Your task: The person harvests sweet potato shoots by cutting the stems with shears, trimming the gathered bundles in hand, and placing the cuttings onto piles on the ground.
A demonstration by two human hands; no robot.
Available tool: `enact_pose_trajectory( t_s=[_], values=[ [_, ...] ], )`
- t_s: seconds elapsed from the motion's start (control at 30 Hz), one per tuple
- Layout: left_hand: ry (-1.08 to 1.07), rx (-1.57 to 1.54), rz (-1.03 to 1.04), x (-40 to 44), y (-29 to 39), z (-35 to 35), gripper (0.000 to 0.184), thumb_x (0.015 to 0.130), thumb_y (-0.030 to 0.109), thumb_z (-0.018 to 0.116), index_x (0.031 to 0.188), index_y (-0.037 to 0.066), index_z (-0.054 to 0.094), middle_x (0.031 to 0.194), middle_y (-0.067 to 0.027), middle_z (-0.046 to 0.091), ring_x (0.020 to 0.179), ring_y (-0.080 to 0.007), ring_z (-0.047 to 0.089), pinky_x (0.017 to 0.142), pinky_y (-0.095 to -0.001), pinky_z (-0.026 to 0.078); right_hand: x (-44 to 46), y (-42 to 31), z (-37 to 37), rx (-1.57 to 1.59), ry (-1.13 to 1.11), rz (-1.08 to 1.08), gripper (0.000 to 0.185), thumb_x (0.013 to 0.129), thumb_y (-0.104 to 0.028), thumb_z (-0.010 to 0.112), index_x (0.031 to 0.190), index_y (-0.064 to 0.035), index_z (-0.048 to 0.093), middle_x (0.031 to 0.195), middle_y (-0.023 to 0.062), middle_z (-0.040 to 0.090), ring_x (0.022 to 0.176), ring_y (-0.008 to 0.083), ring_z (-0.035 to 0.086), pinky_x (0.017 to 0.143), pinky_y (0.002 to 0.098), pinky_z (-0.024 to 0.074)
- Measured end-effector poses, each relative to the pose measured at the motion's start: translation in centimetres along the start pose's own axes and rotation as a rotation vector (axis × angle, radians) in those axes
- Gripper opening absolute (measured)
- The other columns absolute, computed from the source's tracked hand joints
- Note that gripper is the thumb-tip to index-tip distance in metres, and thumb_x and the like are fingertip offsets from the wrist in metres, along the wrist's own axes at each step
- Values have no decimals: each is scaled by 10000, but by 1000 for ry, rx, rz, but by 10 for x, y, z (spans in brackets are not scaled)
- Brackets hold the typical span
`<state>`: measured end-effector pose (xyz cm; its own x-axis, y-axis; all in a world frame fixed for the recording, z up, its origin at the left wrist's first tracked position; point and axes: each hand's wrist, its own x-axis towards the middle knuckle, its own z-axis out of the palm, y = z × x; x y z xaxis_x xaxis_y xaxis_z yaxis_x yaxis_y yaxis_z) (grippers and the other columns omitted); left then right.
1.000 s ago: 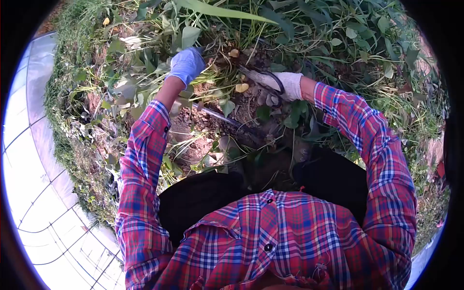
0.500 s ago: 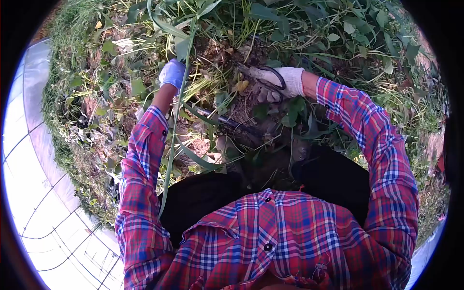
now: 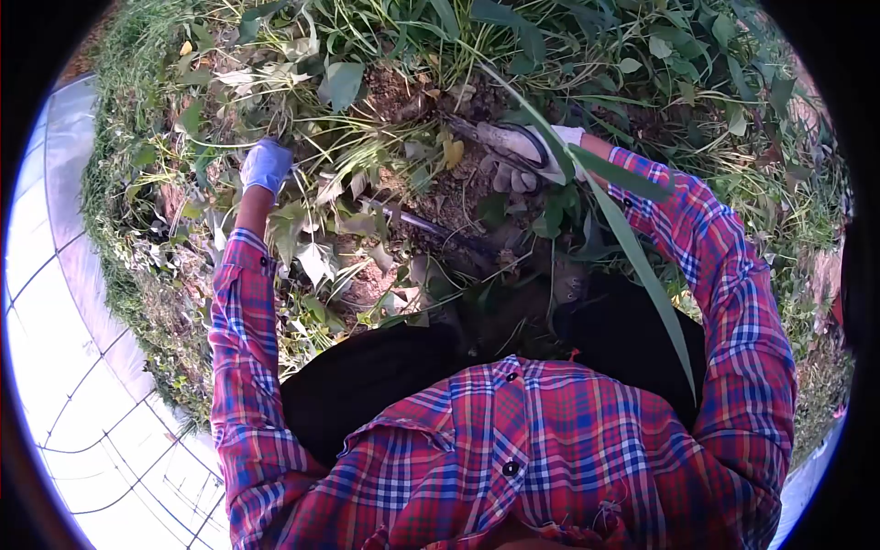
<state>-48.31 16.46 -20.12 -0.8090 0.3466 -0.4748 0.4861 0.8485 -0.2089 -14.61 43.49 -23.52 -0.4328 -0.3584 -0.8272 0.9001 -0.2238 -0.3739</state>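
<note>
The right hand, in a pale glove, is closed around the scissors. Their dark handle loops are at the hand, and their blades point toward the plant stems, above the bare soil. The left hand, in a blue glove, is well apart from the right one, among the leaves and the stems at the left side. Its grip is hard to see, so I cannot tell if it is wide or narrow, or if it holds a stem. A yellow leaf is near the scissors. A metal rod lies on the ground between the hands and the person's legs. One long green leaf passes in front of the right sleeve.
</note>
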Motion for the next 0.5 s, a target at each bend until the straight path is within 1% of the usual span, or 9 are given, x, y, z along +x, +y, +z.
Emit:
enact_pose_trajectory(
  t_s=[0.07, 0.1, 0.2, 0.23, 0.33, 0.37, 0.4, 0.43, 0.5],
  values=[
    [175, 155, 16, -13, -16, -13, 332, 788, 388, 567, 970, 132, 673, 933, -161, 663, 890, -334, 634, 762, -411, 487, 41, 25, -19, -564, -7, -472, 442, 858, -459, 561, 1117, -101, 562, 896, 117, 659, 731, 161, 631, 575, 293, 497],
    [243, 205, 37, -20, -20, -19, 320, 791, 389, 560, 950, 138, 679, 912, -151, 669, 874, -326, 639, 747, -415, 479, 6, 7, 8, 162, -44, -100, 487, 859, -520, 529, 1096, -96, 567, 883, 114, 655, 703, 171, 622, 561, 311, 480],
    [366, 381, 230, -37, -5, -35, 325, 775, 442, 596, 855, 138, 680, 823, -130, 670, 782, -295, 636, 671, -402, 413, 16, 16, 0, -120, -34, -225, 633, 833, -619, 488, 1056, -32, 565, 784, 104, 653, 607, 157, 591, 510, 279, 458],
    [390, 136, 394, -41, 3, -36, 315, 782, 402, 621, 830, 94, 670, 796, -159, 659, 734, -311, 631, 662, -411, 437, 13, 16, 2, -121, -35, -226, 633, 833, -619, 488, 1056, -32, 565, 784, 104, 653, 607, 157, 591, 510, 279, 458],
    [133, -437, 587, -49, 45, -29, 244, 796, 242, 627, 875, 11, 640, 779, -206, 638, 708, -354, 619, 640, -393, 485, -3, 11, 10, -163, 18, -130, 704, 782, -676, 508, 952, 4, 573, 743, 122, 649, 516, 131, 556, 464, 239, 427],
    [122, -344, 615, -54, 61, -23, 252, 801, 206, 644, 961, 11, 644, 843, -167, 673, 690, -219, 632, 669, -340, 492, -10, 8, 13, -169, 19, -132, 704, 782, -676, 508, 952, 4, 573, 743, 122, 649, 516, 131, 556, 464, 239, 427],
    [30, -392, 651, -56, 73, -14, 278, 797, 217, 651, 959, -8, 635, 830, -197, 660, 654, -270, 608, 657, -362, 484, -17, 3, 15, -219, 33, -124, 693, 786, -673, 507, 947, -2, 573, 730, 106, 641, 531, 124, 560, 468, 233, 427],
    [6, -137, 636, -59, 85, -10, 284, 798, 227, 650, 950, -12, 627, 803, -217, 641, 643, -329, 582, 646, -377, 474, -20, -1, 15, -272, 47, -118, 682, 789, -669, 506, 942, -9, 572, 717, 90, 632, 546, 117, 564, 472, 227, 427],
    [-94, -87, 768, -27, 69, 45, 282, 811, 237, 641, 944, -12, 619, 775, -238, 616, 629, -381, 540, 621, -383, 464, -8, 2, 16, -185, 39, -159, 692, 811, -662, 473, 1003, -2, 554, 694, 101, 626, 523, 116, 563, 447, 222, 431]
  ],
)
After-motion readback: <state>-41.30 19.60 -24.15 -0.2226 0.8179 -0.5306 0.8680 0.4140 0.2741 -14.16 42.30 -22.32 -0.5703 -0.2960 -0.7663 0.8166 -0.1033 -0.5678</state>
